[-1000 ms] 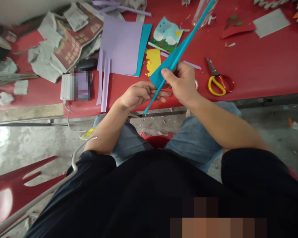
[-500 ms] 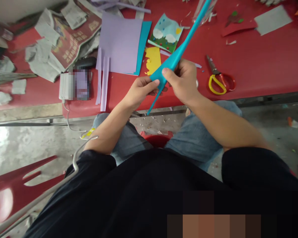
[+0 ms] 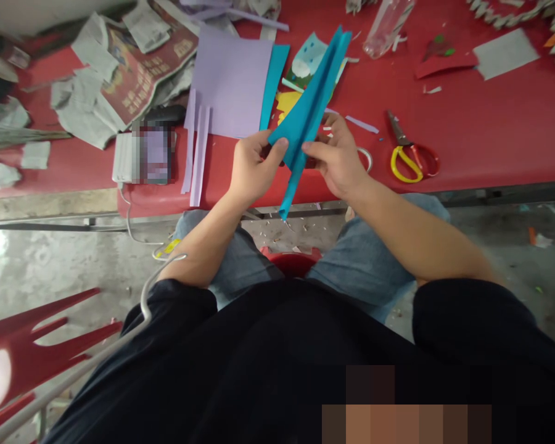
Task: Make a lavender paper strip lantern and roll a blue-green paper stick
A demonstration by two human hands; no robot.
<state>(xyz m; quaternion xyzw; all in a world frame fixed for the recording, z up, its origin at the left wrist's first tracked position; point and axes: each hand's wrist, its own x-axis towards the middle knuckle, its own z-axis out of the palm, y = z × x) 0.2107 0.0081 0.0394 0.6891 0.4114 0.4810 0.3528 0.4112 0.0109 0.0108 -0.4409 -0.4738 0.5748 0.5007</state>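
Observation:
A blue sheet of paper [image 3: 312,111], partly rolled along its length, slants between my hands above the front of the red table [image 3: 481,135]. My left hand [image 3: 256,163] pinches its left corner, thumb on top. On the other side, my right hand [image 3: 340,154] grips the rolled edge between thumb and fingers. The roll looks loosened, with a groove along it. Behind the paper lie a picture card [image 3: 308,61] with clouds and yellow paper scraps [image 3: 287,102], both partly hidden.
Scissors [image 3: 404,148] with yellow and red handles lie right of my hands. Lilac sheets [image 3: 231,80] and strips [image 3: 200,157] lie left, near a white power bank [image 3: 123,157] with a cable. Newspaper [image 3: 143,68] covers the back left. A clear plastic bottle [image 3: 388,28] lies at the back.
The tightly rolled blue paper has opened up and turned more upright, with its groove now showing. My left hand has shifted slightly left; both hands keep hold.

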